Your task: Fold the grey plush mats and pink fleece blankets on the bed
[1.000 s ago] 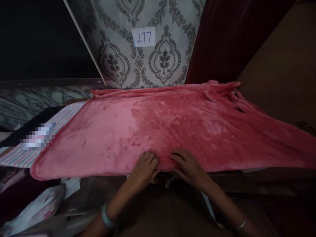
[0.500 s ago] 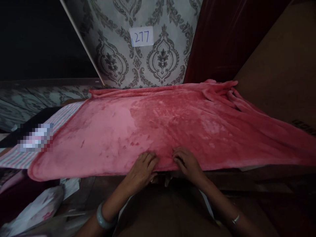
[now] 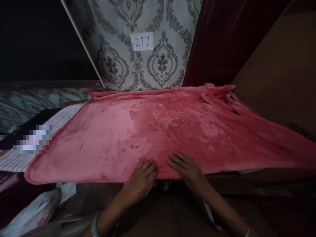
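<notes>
A pink plush blanket [image 3: 108, 131] lies spread across a surface in front of me, mostly flat, with its near edge close to my body. My left hand [image 3: 142, 180] rests on that near edge, its fingers lying flat and pointing forward. Just to the right, my right hand [image 3: 189, 169] lies palm down on the blanket with the fingers stretched out toward the left. A narrow gap of fabric separates the two hands. At the far right corner the blanket is bunched in folds [image 3: 221, 95].
A striped cloth [image 3: 66, 113] shows beneath the blanket's left side, with a blurred item on it. A dark screen [image 3: 44, 39] stands at the back left. Behind are patterned wallpaper [image 3: 163, 62] with a "277" card [image 3: 142, 41], and a dark red panel [image 3: 217, 36]. A large brown board [image 3: 276, 69] stands right.
My right hand's fingers, curled before, are now stretched flat on the blanket. Both hands sit slightly lower in view, and the near edge around them has come a little closer to me.
</notes>
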Demonstrator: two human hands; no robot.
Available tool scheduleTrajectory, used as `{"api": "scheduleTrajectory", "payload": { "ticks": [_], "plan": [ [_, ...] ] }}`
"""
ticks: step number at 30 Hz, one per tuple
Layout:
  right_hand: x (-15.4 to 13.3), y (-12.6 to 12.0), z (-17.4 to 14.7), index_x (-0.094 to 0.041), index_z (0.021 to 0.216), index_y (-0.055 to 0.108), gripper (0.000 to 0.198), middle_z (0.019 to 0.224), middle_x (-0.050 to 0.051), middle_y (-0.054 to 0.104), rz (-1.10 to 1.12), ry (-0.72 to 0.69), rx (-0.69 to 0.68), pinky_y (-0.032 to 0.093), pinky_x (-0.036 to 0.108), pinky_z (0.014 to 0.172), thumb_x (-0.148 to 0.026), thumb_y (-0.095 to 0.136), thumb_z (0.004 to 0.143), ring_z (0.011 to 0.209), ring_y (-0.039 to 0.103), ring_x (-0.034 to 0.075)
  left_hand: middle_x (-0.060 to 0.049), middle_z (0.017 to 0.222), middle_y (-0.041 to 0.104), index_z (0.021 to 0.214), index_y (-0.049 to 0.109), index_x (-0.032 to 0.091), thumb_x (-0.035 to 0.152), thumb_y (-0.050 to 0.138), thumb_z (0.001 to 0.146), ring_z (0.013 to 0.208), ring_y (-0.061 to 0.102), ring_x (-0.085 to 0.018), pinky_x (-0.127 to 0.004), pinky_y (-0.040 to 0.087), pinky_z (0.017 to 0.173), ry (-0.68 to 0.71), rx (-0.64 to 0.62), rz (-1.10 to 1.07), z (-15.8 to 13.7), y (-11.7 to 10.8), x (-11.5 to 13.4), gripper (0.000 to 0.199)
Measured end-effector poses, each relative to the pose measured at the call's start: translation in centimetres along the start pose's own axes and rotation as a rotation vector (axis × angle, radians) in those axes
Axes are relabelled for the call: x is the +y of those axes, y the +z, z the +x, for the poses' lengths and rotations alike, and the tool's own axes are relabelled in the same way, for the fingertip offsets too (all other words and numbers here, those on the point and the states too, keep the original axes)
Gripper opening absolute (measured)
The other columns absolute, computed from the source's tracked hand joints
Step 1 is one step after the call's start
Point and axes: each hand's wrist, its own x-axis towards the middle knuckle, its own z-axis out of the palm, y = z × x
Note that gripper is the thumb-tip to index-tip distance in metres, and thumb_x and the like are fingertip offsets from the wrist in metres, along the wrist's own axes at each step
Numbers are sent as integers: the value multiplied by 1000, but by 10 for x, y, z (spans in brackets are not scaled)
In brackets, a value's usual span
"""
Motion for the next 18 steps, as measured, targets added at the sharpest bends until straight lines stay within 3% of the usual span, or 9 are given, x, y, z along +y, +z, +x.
{"api": "scheduleTrajectory", "payload": {
  "ticks": [3,6,9,11,13,15,18],
  "plan": [
    [-4,-5,-8,-27,140,58,50,140,8,62,29,0,47,48,48,107,-9,43,96,135,51,23,-10,111,71,109,66,17,11,49,91,100,65,-21,-37,54,89,-24,-57,-89,-4,-6,3,25],
    [-8,-23,-6,-23,122,68,31,128,11,68,143,6,70,53,45,100,-19,52,96,122,60,25,-7,91,70,87,65,19,16,48,93,80,66,-17,-30,55,71,-93,-94,-184,-1,-19,-2,19],
    [2,-41,11,-22,109,70,21,107,8,74,247,59,80,56,40,93,-27,52,99,102,68,21,-3,75,67,82,64,20,17,42,96,67,63,-14,-26,51,61,-132,-27,-176,14,-28,-17,26],
    [19,-48,26,-22,118,68,27,109,8,74,184,149,124,55,41,95,-28,48,101,103,68,21,-6,89,73,97,68,19,18,41,97,83,68,-17,-29,55,75,-107,74,-99,29,-26,-30,27],
    [42,-52,39,-20,137,60,40,134,13,65,22,283,128,48,49,107,-32,48,101,126,58,26,-12,122,71,127,63,18,24,43,98,114,65,-23,-36,53,97,-84,125,-9,44,-14,-42,36],
    [63,-52,45,-19,152,46,57,155,15,44,-130,455,13,35,57,117,-39,50,99,146,37,31,-14,148,56,150,46,19,33,47,97,137,51,-28,-44,42,112,-81,87,56,52,7,-50,54],
    [84,-54,31,-23,158,35,66,164,11,26,-233,708,-229,24,61,120,-47,50,98,152,22,33,-9,157,47,158,34,27,40,48,96,145,42,-28,-49,30,120,-71,-8,101,49,41,-59,64]
  ]
}}
